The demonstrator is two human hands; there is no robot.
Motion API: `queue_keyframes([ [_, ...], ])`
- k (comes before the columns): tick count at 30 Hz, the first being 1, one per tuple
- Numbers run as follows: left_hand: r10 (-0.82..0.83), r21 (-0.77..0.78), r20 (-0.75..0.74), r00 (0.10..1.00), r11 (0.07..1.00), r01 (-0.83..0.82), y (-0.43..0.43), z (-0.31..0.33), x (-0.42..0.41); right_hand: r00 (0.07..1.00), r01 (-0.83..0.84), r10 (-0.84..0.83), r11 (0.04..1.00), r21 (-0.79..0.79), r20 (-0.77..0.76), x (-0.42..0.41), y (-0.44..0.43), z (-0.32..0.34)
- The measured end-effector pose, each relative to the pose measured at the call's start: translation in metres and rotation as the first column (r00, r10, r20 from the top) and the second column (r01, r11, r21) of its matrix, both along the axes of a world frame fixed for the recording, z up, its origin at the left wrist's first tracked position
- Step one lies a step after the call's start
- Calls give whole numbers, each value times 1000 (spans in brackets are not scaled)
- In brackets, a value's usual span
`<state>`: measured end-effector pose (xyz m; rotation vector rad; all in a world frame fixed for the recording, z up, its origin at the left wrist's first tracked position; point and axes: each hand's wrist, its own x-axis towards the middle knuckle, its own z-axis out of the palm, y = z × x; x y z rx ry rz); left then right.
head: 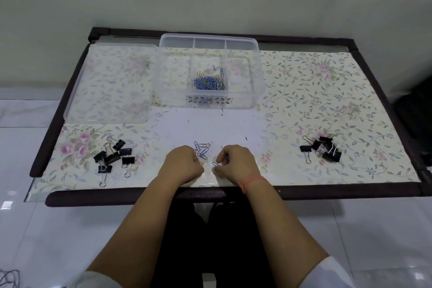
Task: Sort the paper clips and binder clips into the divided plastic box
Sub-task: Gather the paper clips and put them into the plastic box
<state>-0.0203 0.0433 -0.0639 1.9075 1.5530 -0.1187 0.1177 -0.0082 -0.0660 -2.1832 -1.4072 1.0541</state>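
A clear divided plastic box [254, 77] stands at the back middle of the table. A heap of blue and silver paper clips [209, 80] lies in its middle compartment. A few loose paper clips [202, 148] lie near the front edge. My left hand [183, 162] rests curled beside them, fingers closed; whether it holds clips is hidden. My right hand [235, 162] has its fingertips pinched around paper clips, with one blue clip [215, 164] just under them. Black binder clips lie in two groups, one front left [113, 158] and one front right [323, 148].
The box's clear lid [109, 84] lies flat to the left of the box. The table [327, 91] has a floral cover and a dark padded rim. A white wall rises behind it. Dark trousers show below the front edge.
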Motion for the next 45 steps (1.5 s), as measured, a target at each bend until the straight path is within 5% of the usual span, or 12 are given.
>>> queue_keyframes([
  [3,255,-243,282,925,952,-188,4,8,-8,996,-64,65,998,-14,55,-5,4,-1],
  [7,645,-681,532,549,711,-176,9,16,-18,959,138,-123,990,42,-255,-6,3,4],
  [11,688,-740,587,427,670,-61,10,20,-21,609,461,-384,883,-84,-694,4,8,9],
  [18,847,-853,498,185,517,-73,17,17,-27,100,500,-477,783,-371,-873,7,21,16],
  [20,861,-859,485,151,502,-102,18,13,-30,201,492,-461,811,-318,-864,6,24,15],
  [22,863,-855,477,167,499,-138,20,10,-31,528,444,-394,883,-151,-752,3,25,8],
  [24,790,-753,506,345,600,-270,19,8,-29,779,340,-281,941,2,-560,-5,24,1],
  [26,589,-428,506,631,806,-409,16,4,-26,896,241,-194,968,71,-399,-12,25,-4],
  [28,381,-108,454,805,921,-375,13,2,-23,953,157,-123,982,106,-277,-15,27,-5],
  [31,178,89,402,898,969,-232,16,1,-20,995,23,-8,989,146,-102,-15,29,-8],
  [37,-43,213,267,963,977,-15,19,-6,-15,987,-135,127,987,84,96,-15,28,-7],
  [45,-28,190,129,991,982,3,16,-10,-12,956,-196,183,980,37,230,-21,22,-7],
])
